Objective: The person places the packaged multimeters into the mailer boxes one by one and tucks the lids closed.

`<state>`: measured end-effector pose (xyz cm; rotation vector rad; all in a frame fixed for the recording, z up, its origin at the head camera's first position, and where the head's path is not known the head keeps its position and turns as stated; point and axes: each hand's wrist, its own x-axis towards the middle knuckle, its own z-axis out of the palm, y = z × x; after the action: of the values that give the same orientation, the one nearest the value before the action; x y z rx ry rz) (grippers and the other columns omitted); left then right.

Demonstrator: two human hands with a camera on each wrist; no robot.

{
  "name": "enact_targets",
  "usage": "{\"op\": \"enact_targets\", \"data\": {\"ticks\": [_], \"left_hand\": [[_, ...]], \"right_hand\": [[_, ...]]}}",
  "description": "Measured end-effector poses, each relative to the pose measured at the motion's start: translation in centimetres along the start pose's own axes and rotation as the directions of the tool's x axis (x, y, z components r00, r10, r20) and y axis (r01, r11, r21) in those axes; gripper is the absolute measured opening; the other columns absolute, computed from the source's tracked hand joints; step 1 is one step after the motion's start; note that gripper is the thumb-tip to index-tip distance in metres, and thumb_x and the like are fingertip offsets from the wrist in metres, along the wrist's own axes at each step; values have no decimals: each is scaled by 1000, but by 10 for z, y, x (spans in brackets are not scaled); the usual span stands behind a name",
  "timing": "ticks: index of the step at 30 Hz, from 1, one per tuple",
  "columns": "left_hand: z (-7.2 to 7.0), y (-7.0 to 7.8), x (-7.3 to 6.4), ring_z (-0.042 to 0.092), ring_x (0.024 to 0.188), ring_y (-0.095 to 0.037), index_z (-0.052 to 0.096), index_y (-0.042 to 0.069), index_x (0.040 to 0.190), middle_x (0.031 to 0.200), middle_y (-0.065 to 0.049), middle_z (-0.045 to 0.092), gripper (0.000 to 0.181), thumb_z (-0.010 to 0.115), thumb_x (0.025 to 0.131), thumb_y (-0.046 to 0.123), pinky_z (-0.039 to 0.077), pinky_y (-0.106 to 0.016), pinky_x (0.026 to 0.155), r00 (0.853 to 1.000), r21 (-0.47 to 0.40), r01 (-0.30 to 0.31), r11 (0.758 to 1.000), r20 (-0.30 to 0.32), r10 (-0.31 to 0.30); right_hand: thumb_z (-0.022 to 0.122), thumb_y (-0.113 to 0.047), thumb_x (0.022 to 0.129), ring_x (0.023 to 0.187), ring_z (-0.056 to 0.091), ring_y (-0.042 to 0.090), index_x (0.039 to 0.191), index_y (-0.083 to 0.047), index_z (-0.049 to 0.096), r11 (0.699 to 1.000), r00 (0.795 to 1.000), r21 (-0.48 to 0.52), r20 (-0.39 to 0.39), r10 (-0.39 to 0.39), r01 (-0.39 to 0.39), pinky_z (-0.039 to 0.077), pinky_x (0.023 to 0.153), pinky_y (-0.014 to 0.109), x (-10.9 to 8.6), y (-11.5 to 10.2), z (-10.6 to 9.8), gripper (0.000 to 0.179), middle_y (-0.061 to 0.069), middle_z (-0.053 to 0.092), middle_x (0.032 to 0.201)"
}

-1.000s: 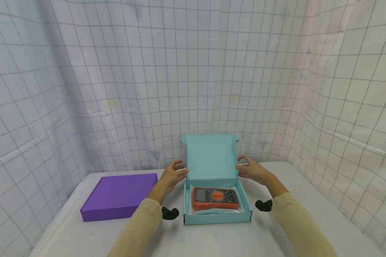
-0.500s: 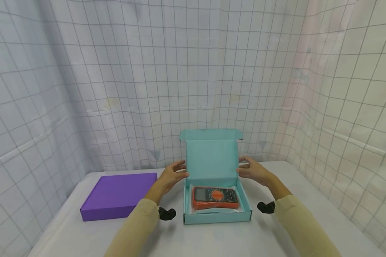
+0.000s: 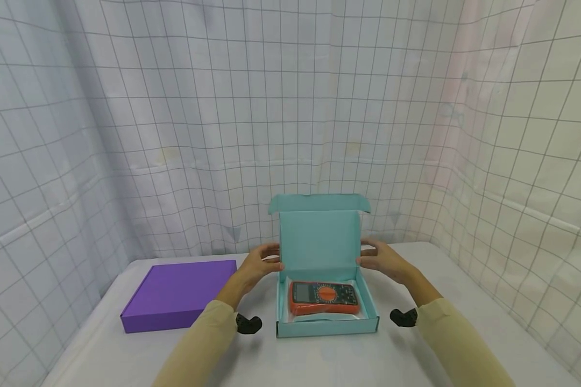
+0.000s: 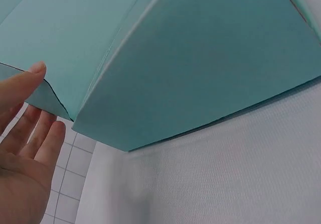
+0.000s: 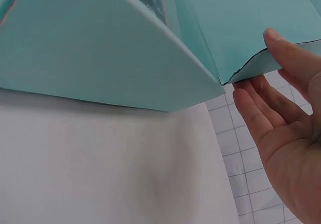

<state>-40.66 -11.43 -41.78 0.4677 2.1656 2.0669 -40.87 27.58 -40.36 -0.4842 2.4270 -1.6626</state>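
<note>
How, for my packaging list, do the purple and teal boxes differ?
The purple box is shut, any contents hidden; the teal box is open, showing a multimeter. The left hand and right hand hold the teal box's lid; neither holds the purple box. Both boxes rest on white cloth.

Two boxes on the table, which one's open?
The teal box, between the left hand and right hand: its lid stands raised, showing an orange-and-black multimeter inside. The purple box to its left is closed.
</note>
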Motion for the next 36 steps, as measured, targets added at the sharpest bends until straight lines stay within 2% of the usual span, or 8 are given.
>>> {"op": "enact_targets", "data": {"ticks": [8,13,16,22,27,33,36], "left_hand": [[0,-2,-5,54,132,-40,47,-3,146,142,-22,54,70,80,85,-7,51,-48,102,999,116,-44,992,25,41],[0,-4,-9,55,131,-39,49,-2,144,139,-19,56,68,82,84,-4,51,-49,103,996,218,-84,972,49,75],[1,-5,-11,54,131,-40,51,-1,141,138,-18,56,67,83,83,-5,50,-50,103,993,239,-114,964,62,101],[2,-7,-14,54,132,-39,58,4,131,136,-15,57,58,83,80,-8,46,-53,108,986,286,-163,944,88,144],[2,-12,-16,54,132,-40,61,8,124,135,-13,59,55,84,78,-9,46,-54,107,982,334,-185,924,84,166],[1,-16,-18,60,122,-41,64,1,113,123,-13,65,45,86,75,-10,50,-56,101,977,366,-212,906,87,193],[-3,-14,-20,63,114,-37,64,-2,115,119,-13,66,45,86,76,-9,53,-52,97,976,362,-216,907,102,192]], "right_hand": [[77,-18,96,136,49,44,160,-1,29,998,999,-54,-6,-38,38,45,107,58,-3,5,0,81,30,48,149],[82,-18,92,139,46,44,163,-7,24,998,999,-57,-7,-42,41,44,107,60,-6,10,3,93,26,45,154],[82,-16,91,138,47,45,165,-9,21,996,998,-65,-4,-65,65,45,106,59,-8,12,5,96,26,45,154],[82,-8,90,135,50,47,162,-3,27,983,990,-117,20,-143,144,50,102,54,-14,14,9,91,28,47,151],[82,-4,88,137,48,45,160,-5,35,978,988,-137,23,-153,155,48,105,52,-21,16,12,86,22,50,151],[82,-3,87,139,45,46,157,-3,36,973,988,-174,14,-155,155,42,109,57,-30,21,14,84,20,49,152],[82,-4,88,139,45,45,155,-4,40,966,985,-193,15,-171,171,43,108,58,-31,19,16,79,19,50,151]]}}
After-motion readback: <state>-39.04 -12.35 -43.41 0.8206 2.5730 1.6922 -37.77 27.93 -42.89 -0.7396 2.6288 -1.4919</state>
